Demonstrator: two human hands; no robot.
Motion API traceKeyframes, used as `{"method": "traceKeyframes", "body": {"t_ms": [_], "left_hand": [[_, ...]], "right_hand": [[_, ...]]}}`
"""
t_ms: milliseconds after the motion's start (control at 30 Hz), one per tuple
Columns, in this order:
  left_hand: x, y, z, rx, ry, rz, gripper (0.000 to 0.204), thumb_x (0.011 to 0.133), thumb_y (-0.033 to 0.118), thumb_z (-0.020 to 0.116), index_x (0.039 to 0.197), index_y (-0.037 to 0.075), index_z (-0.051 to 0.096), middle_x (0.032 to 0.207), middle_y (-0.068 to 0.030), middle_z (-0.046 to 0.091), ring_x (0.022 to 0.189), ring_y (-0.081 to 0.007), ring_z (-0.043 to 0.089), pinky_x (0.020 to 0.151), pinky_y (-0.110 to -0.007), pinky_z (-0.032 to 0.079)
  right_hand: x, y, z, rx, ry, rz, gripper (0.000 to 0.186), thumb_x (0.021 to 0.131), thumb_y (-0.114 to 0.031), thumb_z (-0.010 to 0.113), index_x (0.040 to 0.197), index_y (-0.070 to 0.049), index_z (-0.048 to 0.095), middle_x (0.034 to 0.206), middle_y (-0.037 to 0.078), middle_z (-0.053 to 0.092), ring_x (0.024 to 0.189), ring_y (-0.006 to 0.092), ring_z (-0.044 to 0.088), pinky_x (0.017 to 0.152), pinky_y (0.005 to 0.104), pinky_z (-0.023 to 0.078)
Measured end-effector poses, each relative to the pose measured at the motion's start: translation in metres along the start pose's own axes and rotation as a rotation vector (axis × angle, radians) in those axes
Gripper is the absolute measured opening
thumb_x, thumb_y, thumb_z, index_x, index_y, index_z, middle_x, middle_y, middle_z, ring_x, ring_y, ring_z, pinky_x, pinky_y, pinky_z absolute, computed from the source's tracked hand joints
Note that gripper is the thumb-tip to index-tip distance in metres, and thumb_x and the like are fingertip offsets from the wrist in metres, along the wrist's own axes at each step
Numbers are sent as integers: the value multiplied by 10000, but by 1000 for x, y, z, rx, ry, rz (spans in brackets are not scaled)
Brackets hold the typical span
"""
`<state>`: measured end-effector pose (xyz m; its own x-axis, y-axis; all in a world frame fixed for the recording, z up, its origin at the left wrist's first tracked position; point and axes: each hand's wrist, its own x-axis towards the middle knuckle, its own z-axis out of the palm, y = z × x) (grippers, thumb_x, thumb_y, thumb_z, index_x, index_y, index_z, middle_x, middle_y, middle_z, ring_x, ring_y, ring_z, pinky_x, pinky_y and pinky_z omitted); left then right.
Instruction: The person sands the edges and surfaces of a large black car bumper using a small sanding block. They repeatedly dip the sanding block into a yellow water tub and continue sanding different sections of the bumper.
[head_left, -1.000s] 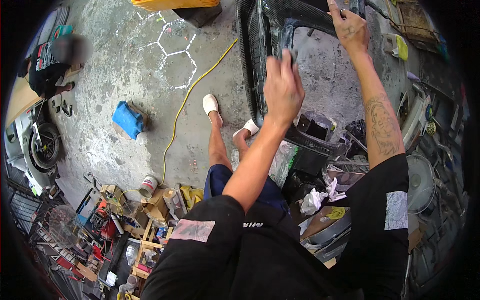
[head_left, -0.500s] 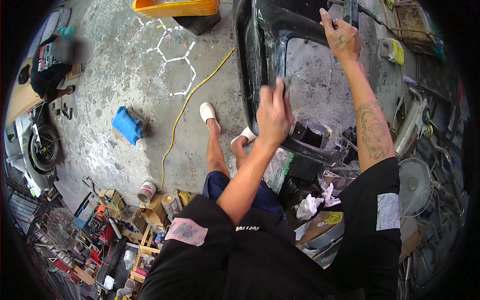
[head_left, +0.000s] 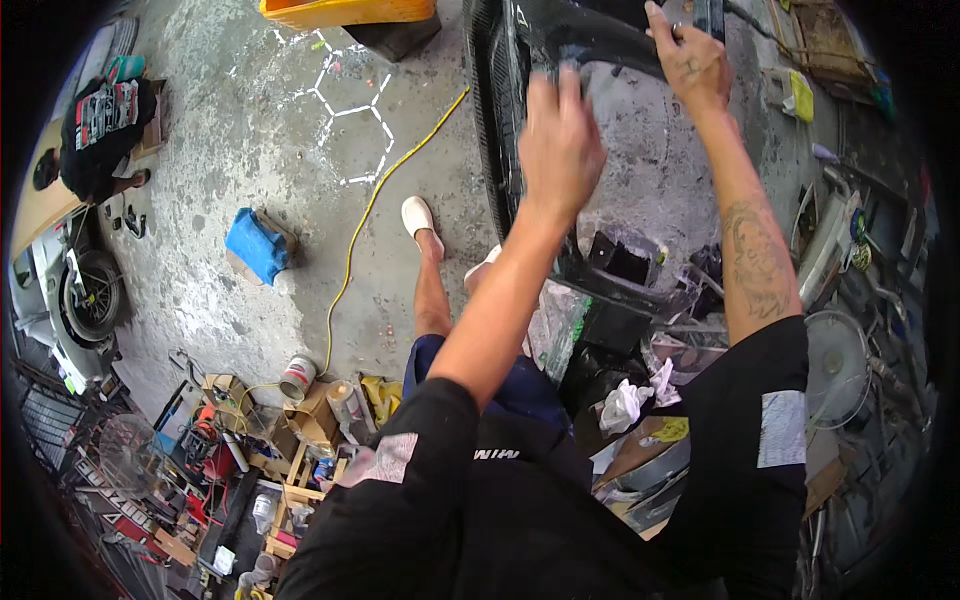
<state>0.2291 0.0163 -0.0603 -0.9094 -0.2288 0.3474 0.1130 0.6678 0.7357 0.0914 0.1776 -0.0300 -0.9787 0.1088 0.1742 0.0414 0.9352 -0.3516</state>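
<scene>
A large black carbon-fibre panel (head_left: 487, 110) with a wide opening stands in front of me, running past the top edge of the view. My right hand (head_left: 692, 68) is closed around its upper bar, thumb raised and fingers curled over the edge. Along the left side of the opening, my left hand (head_left: 562, 150) is over the panel's inner edge. Motion smears its fingers, so I cannot make out what, if anything, is in them.
A yellow cord (head_left: 362, 215) crosses the concrete floor left of my feet. Beyond it lies a blue cloth-like bundle (head_left: 258, 246). A yellow tub (head_left: 350, 12) sits at the top. Another person (head_left: 105, 130) crouches far left. Boxes and tools (head_left: 310, 420) clutter the lower left.
My left hand has moved up and slightly right along the panel's inner edge. The right hand keeps its hold, and the whole view has shifted a little.
</scene>
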Motion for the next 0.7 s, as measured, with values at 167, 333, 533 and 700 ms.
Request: {"method": "traceKeyframes", "body": {"t_ms": [167, 333, 533, 700], "left_hand": [[-53, -5, -12, -68, -63, -41, 330, 963, 105, 656, 1270, 8, 585, 994, -219, 538, 802, -402, 632, 610, -459, 548], [11, -1, 3, 10, -16, 9, 334, 959, 98, 657, 1277, 20, 595, 1015, -224, 537, 785, -400, 627, 594, -463, 541], [-73, -7, -14, -80, -51, -27, 396, 940, 59, 679, 1319, 7, 578, 1015, -211, 538, 782, -395, 618, 597, -448, 543], [31, -3, 11, 38, 74, 94, 285, 967, 101, 636, 1240, 34, 586, 1040, -226, 531, 811, -434, 627, 579, -481, 533]], "right_hand": [[2, 15, 0, -75, -90, 72, 647, 921, -752, 530, 899, -175, 823, 862, 192, 742, 887, 413, 711, 800, 460, 548], [0, 14, 2, -16, -82, 18, 640, 935, -734, 526, 900, -160, 807, 875, 189, 739, 890, 441, 695, 786, 484, 545], [3, 15, -2, -27, 7, 0, 619, 956, -623, 578, 772, -53, 736, 779, 234, 685, 786, 457, 673, 692, 502, 509], [-8, -7, 0, 22, 55, 12, 626, 973, -537, 612, 676, 7, 698, 705, 264, 649, 692, 458, 664, 628, 523, 486]]}}
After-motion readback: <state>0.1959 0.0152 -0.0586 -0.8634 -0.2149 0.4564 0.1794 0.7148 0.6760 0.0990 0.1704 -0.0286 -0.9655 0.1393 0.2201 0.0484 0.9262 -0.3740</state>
